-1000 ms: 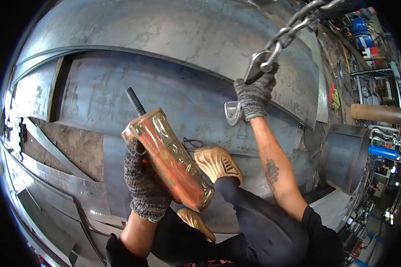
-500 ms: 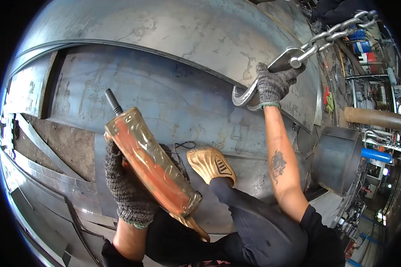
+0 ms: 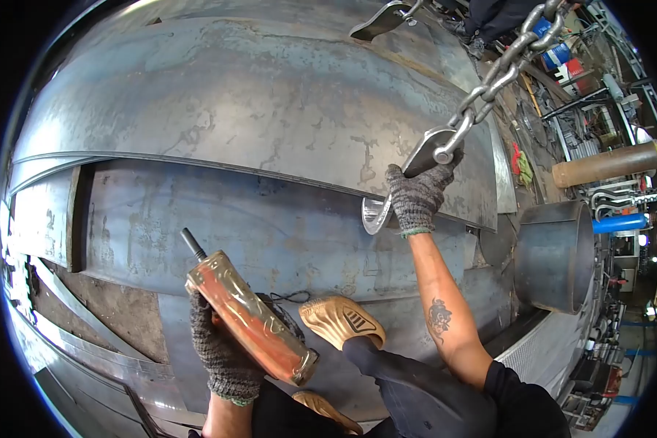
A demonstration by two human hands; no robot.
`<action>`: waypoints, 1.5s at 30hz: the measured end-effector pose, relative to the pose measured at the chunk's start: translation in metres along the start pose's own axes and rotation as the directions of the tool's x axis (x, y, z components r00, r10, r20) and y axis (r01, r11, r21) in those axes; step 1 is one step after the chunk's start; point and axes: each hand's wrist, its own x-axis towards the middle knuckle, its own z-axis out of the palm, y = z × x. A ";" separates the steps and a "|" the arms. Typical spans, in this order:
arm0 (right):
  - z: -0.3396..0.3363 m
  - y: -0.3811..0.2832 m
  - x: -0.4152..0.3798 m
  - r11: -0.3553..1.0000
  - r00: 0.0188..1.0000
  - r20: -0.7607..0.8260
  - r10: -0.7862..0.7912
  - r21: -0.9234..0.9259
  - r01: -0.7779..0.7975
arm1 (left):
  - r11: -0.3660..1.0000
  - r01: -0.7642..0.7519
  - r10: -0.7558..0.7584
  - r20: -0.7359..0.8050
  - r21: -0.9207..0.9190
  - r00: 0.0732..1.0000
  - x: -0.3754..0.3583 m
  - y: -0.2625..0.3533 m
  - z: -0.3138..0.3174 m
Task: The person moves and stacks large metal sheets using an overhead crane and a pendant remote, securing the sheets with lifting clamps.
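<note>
My left hand (image 3: 230, 354), in a grey knitted glove, is wrapped round an orange pendant control (image 3: 244, 314) in a clear plastic cover. A dark ribbed stub sticks out of its upper end. My right hand (image 3: 420, 193), gloved alike, grips a steel plate-lifting hook (image 3: 422, 155) just below its shackle. A heavy chain (image 3: 500, 73) runs from the shackle to the upper right. The hook's curved jaw (image 3: 374, 216) is right at the near edge of the upper steel plate (image 3: 270, 109), overlapping it in this view.
A second lifting hook (image 3: 379, 20) lies over the plate's far side, near a person's dark-clad leg (image 3: 489, 18). Lower steel sheets (image 3: 197, 226) spread beneath my tan shoe (image 3: 339, 321). At right stand a steel cylinder (image 3: 551, 255), a brown gas bottle (image 3: 602, 164) and a blue one (image 3: 620, 223).
The view has shifted, bringing the second hook into sight. My right hand and its hook have moved left and down in view, the jaw closer against the plate's edge. Both grips stay.
</note>
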 end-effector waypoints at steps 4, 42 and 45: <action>0.002 0.002 0.002 0.998 0.998 -0.032 -0.047 -0.032 0.046 | 0.984 -0.031 0.059 -0.155 0.175 0.986 0.007 -0.012 0.011; -0.037 -0.059 -0.007 0.750 0.753 -0.071 -0.654 0.070 0.658 | 0.969 -0.245 0.248 0.198 -0.044 0.948 0.094 0.025 0.009; -0.006 -0.104 0.031 0.635 0.624 0.135 -0.770 0.060 0.770 | 0.952 -0.305 0.304 0.145 -0.013 0.942 0.126 0.045 0.031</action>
